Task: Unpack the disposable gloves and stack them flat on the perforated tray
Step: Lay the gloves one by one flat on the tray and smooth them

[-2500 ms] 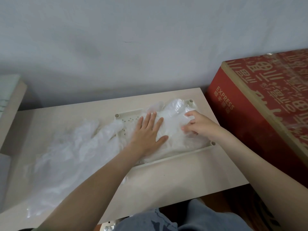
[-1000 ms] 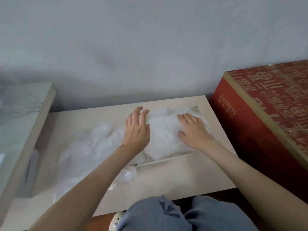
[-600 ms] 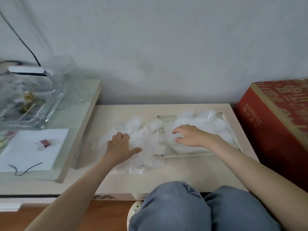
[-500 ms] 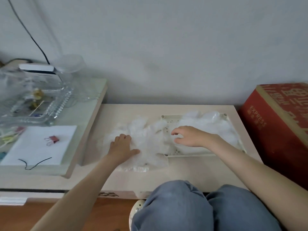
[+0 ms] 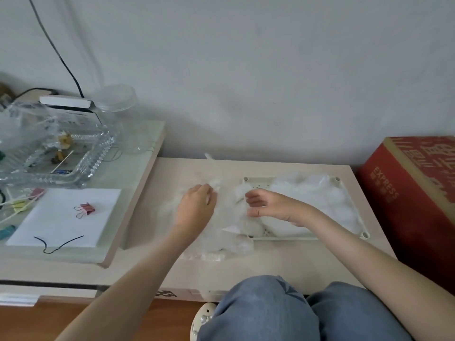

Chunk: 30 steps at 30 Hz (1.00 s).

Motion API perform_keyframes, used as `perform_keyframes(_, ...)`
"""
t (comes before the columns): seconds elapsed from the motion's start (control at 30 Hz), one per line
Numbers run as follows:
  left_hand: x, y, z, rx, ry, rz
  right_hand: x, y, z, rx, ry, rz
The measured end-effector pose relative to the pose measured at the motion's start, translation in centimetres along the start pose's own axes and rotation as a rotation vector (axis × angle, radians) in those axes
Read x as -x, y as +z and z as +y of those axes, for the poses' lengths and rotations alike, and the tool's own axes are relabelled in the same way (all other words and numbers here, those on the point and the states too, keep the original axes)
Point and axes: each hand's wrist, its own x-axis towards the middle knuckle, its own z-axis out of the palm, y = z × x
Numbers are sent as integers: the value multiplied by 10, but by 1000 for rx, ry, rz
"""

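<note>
While most of the gloves lie as a puffy white stack (image 5: 317, 203) on the tray (image 5: 307, 238), a loose heap (image 5: 229, 217) of them sprawls on the tabletop (image 5: 295, 262) just left of the tray and spills over its left rim. At the heap's near edge lies what looks like the clear wrapper (image 5: 204, 255).

On the heap rests the left hand (image 5: 197, 210), back up, its fingers (image 5: 208, 193) bent down into the film. Their tips are hidden, so I cannot tell whether they pinch a glove. Over the tray's left end is the right hand (image 5: 270, 205), its fingers (image 5: 253, 194) half curled and the thumb held apart from them. The film is too thin and pale to tell whether any lies between.

Several risks follow from how light and clingy this film looks:
- **Clumping:** lifting one glove will likely drag its neighbours up with it, and they would land crumpled rather than flat.
- **Snagging:** a glove pulled sideways across the rim could catch on the far-left corner post (image 5: 245, 179) or tug the stack askew.
- **Sliding:** the stack is more mound than flat pile, so another glove dropped on without smoothing may slip off the tray.
- **Mix-up:** the wrapper, nearly the same colour as the gloves, could be swept onto the tray with them.
</note>
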Motion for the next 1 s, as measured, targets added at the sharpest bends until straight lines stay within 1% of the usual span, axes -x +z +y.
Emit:
perform_keyframes(0.13,-3,4,39,141,142,62,-3,-6,0,-393,-128,-51)
perform_keyframes(0.27,-10,15,70,168,248,8,3,-18,-3,-614,-225,-50)
perform_keyframes(0.33,-13,23,83,169,378,-45,7,-22,1,-645,-232,6)
perform_keyframes(0.37,-14,26,88,183,436,-70,8,-23,2,-653,-245,62)
perform_keyframes(0.43,-14,31,99,265,513,-111,13,-29,8,-716,-260,192)
perform_keyframes(0.47,-14,32,103,325,525,-109,16,-32,11,-793,-260,237)
perform_keyframes(0.5,-14,33,106,386,502,-94,20,-37,14,-884,-267,260)
perform_keyframes(0.57,-13,40,112,461,387,-30,28,-47,22,-989,-287,289)
perform_keyframes(0.63,-15,52,116,448,229,27,34,-56,32,-1009,-295,315)
perform_keyframes(0.67,-17,59,119,445,122,0,38,-60,38,-1025,-302,327)
perform_keyframes(0.7,-19,63,122,487,-12,-71,40,-63,43,-1048,-311,335)
perform_keyframes(0.73,-22,66,122,584,-160,-172,42,-66,49,-1082,-325,334)
perform_keyframes(0.8,-31,69,129,882,-455,-445,47,-73,60,-1132,-333,311)
perform_keyframes(0.83,-35,72,134,969,-548,-585,51,-76,66,-1132,-324,302)
perform_keyframes(0.87,-37,75,137,984,-567,-685,53,-79,72,-1114,-304,297)
perform_keyframes(0.9,-37,79,142,962,-551,-742,55,-81,78,-1092,-295,286)
perform_keyframes(0.93,-38,84,148,925,-526,-758,57,-84,84,-1077,-284,281)
perform_keyframes(1.0,-40,91,155,875,-473,-724,58,-88,92,-1057,-258,269)
